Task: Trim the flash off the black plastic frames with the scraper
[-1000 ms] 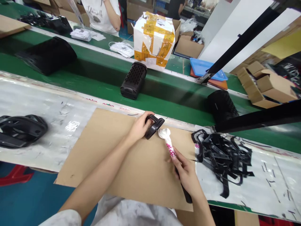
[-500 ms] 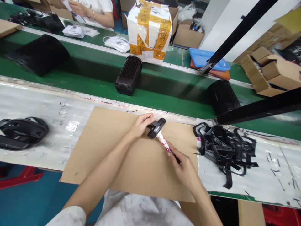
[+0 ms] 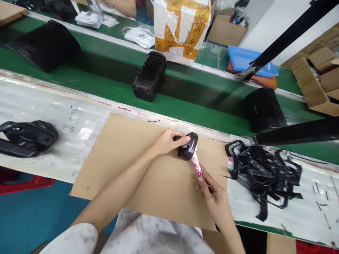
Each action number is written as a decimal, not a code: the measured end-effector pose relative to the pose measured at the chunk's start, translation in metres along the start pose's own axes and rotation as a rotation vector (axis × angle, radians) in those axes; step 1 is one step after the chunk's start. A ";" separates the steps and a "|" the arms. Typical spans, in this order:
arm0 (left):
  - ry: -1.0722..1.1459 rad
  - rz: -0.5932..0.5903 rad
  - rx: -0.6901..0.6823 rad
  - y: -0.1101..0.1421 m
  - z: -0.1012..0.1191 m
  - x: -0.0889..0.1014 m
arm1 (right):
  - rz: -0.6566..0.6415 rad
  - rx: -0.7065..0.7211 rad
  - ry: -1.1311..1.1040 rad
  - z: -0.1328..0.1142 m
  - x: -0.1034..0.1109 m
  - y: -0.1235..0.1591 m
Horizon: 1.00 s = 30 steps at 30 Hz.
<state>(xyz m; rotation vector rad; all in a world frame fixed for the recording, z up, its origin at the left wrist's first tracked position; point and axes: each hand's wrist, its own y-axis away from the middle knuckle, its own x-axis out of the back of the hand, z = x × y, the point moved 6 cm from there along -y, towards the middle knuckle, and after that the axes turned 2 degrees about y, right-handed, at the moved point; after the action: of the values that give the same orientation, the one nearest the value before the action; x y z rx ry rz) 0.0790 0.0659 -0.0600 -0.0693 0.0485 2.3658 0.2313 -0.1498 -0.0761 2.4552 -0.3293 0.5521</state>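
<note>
Over the cardboard sheet (image 3: 148, 176), my left hand (image 3: 169, 142) is closed around a small black plastic part (image 3: 189, 150) with a rounded end, its thumb pressing on the top. A narrow white strip with pink print (image 3: 196, 165) runs from the part's lower edge down to my right hand (image 3: 215, 197). My right thumb and fingers are pinched on the strip's lower end. Whether the strip is stuck to the part or only touches it, I cannot tell.
Right of the cardboard lies a tangled pile of black strips and frames (image 3: 262, 173). Black moulded parts (image 3: 29, 137) lie at the left. Beyond, perforated black housings (image 3: 149, 76) stand on the green belt (image 3: 196, 106). A black post (image 3: 302, 130) juts in at the right.
My left hand has turned the black part and its thumb now lies over the top. Both hands appear slightly further right, while the whole view has also shifted.
</note>
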 end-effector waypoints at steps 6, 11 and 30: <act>0.023 -0.089 0.104 0.004 0.001 -0.011 | 0.180 -0.086 -0.221 -0.003 0.022 0.005; 0.008 -0.055 0.073 0.003 0.001 -0.014 | 0.038 0.004 -0.014 -0.003 0.018 -0.001; -0.011 -0.045 0.034 0.000 -0.001 -0.014 | -0.026 -0.029 -0.056 0.005 -0.001 -0.003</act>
<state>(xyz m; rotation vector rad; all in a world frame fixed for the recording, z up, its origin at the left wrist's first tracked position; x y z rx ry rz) 0.0886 0.0561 -0.0601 -0.0404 0.0815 2.3193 0.2329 -0.1502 -0.0813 2.4471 -0.3249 0.4656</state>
